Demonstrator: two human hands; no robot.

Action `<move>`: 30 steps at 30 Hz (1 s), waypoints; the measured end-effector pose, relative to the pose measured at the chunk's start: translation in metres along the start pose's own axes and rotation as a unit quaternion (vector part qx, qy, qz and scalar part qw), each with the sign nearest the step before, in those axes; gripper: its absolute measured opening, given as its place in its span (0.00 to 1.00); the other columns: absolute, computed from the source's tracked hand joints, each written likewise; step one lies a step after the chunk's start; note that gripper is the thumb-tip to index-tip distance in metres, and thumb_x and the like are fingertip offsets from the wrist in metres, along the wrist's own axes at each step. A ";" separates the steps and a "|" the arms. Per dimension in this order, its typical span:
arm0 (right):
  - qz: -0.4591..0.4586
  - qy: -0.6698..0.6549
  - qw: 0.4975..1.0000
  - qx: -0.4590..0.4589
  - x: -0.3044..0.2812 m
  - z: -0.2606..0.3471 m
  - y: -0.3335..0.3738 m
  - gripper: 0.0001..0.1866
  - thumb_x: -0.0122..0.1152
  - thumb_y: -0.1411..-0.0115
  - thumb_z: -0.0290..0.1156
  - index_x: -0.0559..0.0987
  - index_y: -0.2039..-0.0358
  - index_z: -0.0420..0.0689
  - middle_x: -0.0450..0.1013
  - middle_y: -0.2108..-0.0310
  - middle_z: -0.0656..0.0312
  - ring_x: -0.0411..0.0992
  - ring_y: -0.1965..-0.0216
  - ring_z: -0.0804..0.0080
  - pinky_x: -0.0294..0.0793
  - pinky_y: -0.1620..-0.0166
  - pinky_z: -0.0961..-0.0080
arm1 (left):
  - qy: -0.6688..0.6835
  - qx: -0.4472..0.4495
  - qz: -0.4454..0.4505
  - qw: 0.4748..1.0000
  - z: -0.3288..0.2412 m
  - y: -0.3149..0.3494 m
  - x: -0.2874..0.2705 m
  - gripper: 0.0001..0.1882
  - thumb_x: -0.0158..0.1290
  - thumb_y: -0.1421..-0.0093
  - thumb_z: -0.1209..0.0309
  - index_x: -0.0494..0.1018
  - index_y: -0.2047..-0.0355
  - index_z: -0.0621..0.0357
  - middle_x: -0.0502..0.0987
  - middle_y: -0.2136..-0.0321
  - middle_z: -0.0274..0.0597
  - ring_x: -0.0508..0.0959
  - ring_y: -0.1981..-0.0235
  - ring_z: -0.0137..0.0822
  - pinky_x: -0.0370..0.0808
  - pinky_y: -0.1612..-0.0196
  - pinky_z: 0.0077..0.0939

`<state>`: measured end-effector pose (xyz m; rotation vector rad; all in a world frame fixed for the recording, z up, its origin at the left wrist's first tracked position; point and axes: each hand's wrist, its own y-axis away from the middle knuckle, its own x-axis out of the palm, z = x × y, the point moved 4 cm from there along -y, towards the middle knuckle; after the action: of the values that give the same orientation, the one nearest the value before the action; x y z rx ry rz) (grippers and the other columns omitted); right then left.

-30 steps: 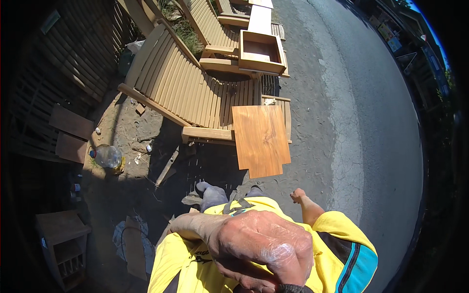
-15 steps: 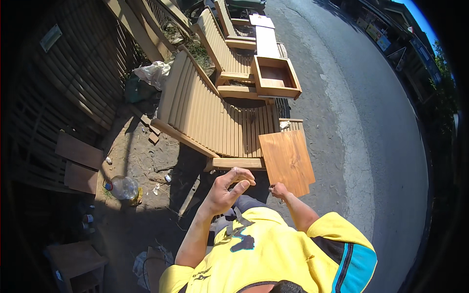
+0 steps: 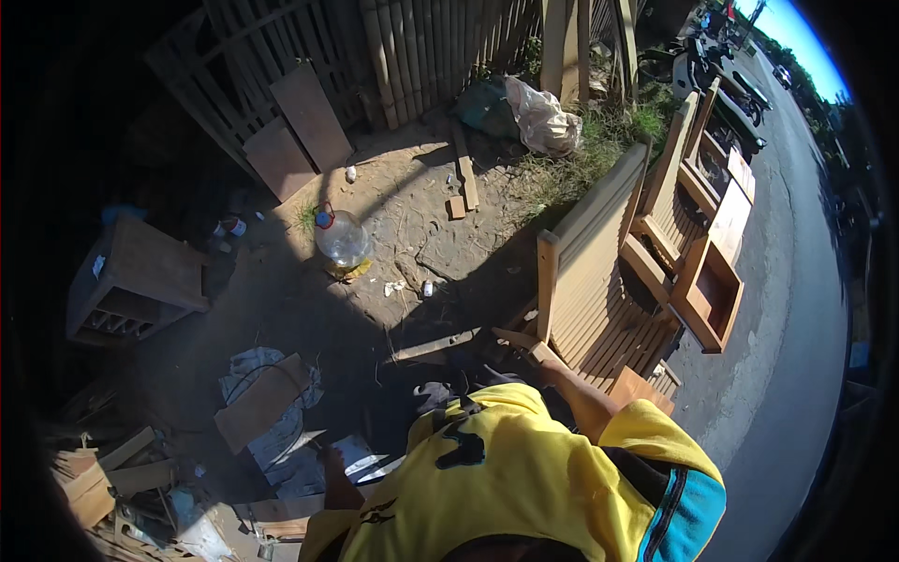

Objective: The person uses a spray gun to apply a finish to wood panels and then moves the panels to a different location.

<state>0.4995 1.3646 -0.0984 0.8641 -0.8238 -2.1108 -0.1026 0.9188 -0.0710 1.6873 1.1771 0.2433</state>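
My left hand (image 3: 333, 461) is low in deep shadow, beside papers and cloth on the ground; its fingers are too dark to make out. My right hand (image 3: 546, 357) is at the near armrest of a slatted wooden lounge chair (image 3: 599, 323), seemingly on or just over it. How its fingers are set does not show. Past my right forearm, an orange-brown wooden board (image 3: 642, 391) lies at the front of that chair, partly covered by my arm and sleeve.
A wooden drawer (image 3: 693, 298) stands across the chairs at right, with the road beyond. To the left are a clear plastic jug (image 3: 343, 242), a small wooden cabinet (image 3: 154, 272), a brown board (image 3: 262, 403) over cloth, and scrap wood (image 3: 89, 487). Two panels (image 3: 311, 117) lean against the fence.
My view has swung left toward the shaded ground. My left hand has dropped down and left. My right hand has come away from the wooden board, which now lies on the chair.
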 end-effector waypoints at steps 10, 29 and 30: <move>0.023 0.391 0.863 -0.320 0.058 0.218 -0.249 0.18 0.69 0.45 0.44 0.80 0.81 0.44 0.76 0.81 0.52 0.78 0.75 0.58 0.77 0.70 0.57 | 0.126 -0.087 0.004 0.988 0.132 0.092 0.065 0.19 0.51 0.32 0.57 0.71 0.47 0.54 0.83 0.67 0.45 0.83 0.70 0.37 0.77 0.71 0.32; -0.048 0.364 0.899 -0.238 0.212 0.612 -0.369 0.12 0.65 0.43 0.43 0.85 0.68 0.48 0.82 0.73 0.61 0.81 0.70 0.65 0.80 0.64 0.66 | 0.137 0.231 -0.068 0.961 -0.306 -0.235 -0.192 0.12 0.58 0.36 0.63 0.75 0.58 0.57 0.82 0.67 0.41 0.84 0.67 0.36 0.75 0.70 0.26; -0.025 0.298 0.932 -0.204 0.213 0.629 -0.376 0.14 0.64 0.43 0.45 0.84 0.67 0.47 0.81 0.74 0.59 0.82 0.69 0.66 0.80 0.63 0.66 | 0.150 0.224 -0.090 0.959 -0.340 -0.248 -0.197 0.12 0.57 0.36 0.62 0.75 0.58 0.57 0.82 0.67 0.42 0.84 0.66 0.36 0.75 0.70 0.27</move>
<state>-0.2311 1.5842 -0.0880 1.2016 -0.0442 -1.7992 -0.5638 0.9733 -0.0460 1.9608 1.7018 0.1271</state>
